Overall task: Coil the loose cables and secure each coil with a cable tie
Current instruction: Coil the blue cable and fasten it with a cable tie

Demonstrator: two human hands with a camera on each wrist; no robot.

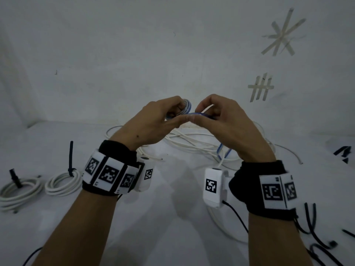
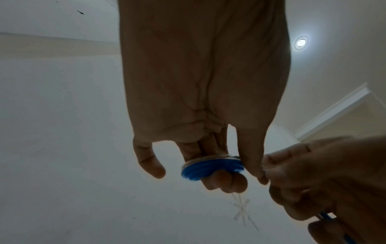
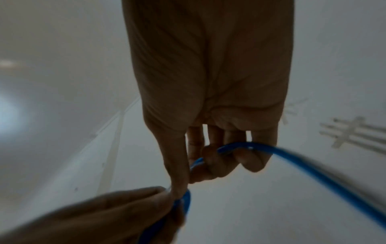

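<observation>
Blue cable [image 2: 211,170] sits at frame centre, wound round the left hand [image 1: 153,123]'s curled fingers; the right hand [image 1: 226,123] pinches its free length just beside, thumbs touching.

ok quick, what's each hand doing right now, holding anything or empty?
Left hand: holding the small coil of blue cable wound around its fingers.
Right hand: fingers curled round the loose run of the same blue cable.
</observation>
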